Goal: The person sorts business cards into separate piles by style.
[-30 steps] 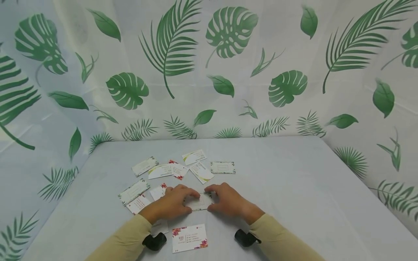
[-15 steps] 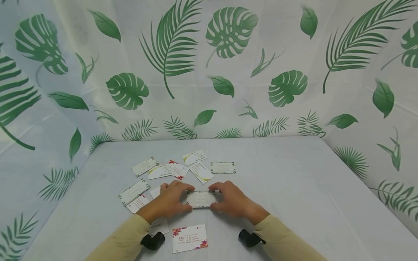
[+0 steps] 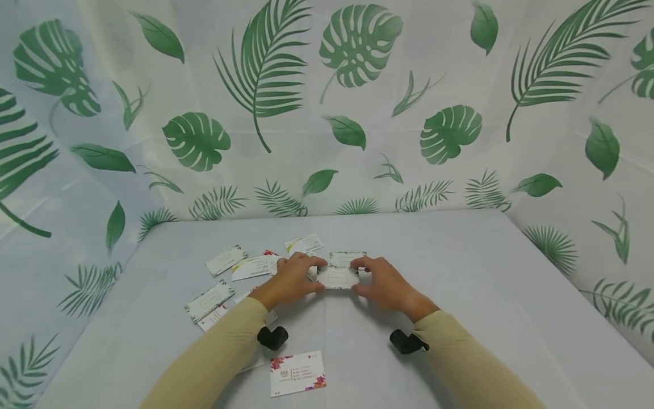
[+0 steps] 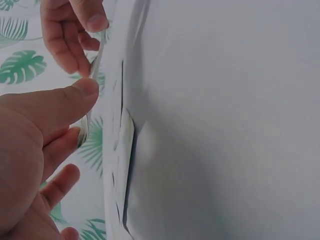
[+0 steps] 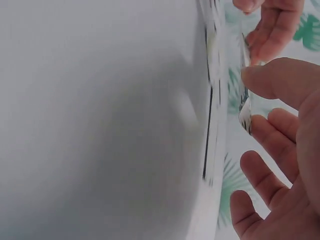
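Note:
Both hands hold one white business card (image 3: 338,278) with a green leaf border, raised off the table. My left hand (image 3: 292,279) pinches its left end between thumb and fingertips, and my right hand (image 3: 385,286) does the same at the right end. Seen edge-on, the card (image 4: 98,59) is thin in the left wrist view, slightly bent at its end; the right wrist view shows the leaf print on the bent card edge (image 5: 244,116). Just behind it lies a matching leaf-bordered card (image 3: 347,258), partly covered in the head view.
On the white table (image 3: 485,318), several cards lie scattered to the left, among them a leaf-bordered card (image 3: 209,301) and a green-striped card (image 3: 304,243). A red-flowered card (image 3: 298,373) lies near the front. A leaf-print curtain (image 3: 378,130) hangs behind.
Both hands have lifted the leaf-bordered card and carried it away from the body and slightly right, up to the matching card. My left arm now covers part of the left-hand cards.

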The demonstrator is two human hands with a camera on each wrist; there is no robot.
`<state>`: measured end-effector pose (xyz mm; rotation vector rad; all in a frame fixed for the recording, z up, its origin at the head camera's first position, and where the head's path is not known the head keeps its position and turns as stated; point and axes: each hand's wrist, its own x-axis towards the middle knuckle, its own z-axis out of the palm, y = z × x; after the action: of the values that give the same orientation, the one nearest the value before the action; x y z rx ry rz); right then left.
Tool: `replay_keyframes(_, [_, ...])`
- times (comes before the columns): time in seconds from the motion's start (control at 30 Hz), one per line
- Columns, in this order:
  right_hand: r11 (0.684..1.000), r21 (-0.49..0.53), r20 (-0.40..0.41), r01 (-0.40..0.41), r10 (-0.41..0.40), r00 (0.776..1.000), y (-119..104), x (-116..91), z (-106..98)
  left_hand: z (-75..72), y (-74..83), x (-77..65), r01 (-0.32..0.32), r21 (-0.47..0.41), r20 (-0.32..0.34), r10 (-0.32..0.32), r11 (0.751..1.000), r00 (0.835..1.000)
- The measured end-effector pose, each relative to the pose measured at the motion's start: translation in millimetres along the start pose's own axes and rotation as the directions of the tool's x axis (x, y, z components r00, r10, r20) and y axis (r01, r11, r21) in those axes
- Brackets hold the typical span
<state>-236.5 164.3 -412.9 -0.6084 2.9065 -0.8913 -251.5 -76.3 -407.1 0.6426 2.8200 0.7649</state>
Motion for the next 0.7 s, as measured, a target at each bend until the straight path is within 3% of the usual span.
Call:
replay_keyframes(0.37, [0.997, -0.059, 0.021, -0.044, 0.046, 0.999, 28.8, 23.8, -13.9, 10.2, 8.3, 47.5, 0.006, 0.039, 0.015, -0.007, 0.999, 1.000])
replay_keyframes(0.7, [0.993, 0.022, 0.034, -0.117, 0.116, 0.993, 46.2, 40.6, -14.5, 17.0, 5.9, 66.2, 0.067, 0.009, 0.023, -0.067, 0.998, 0.997])
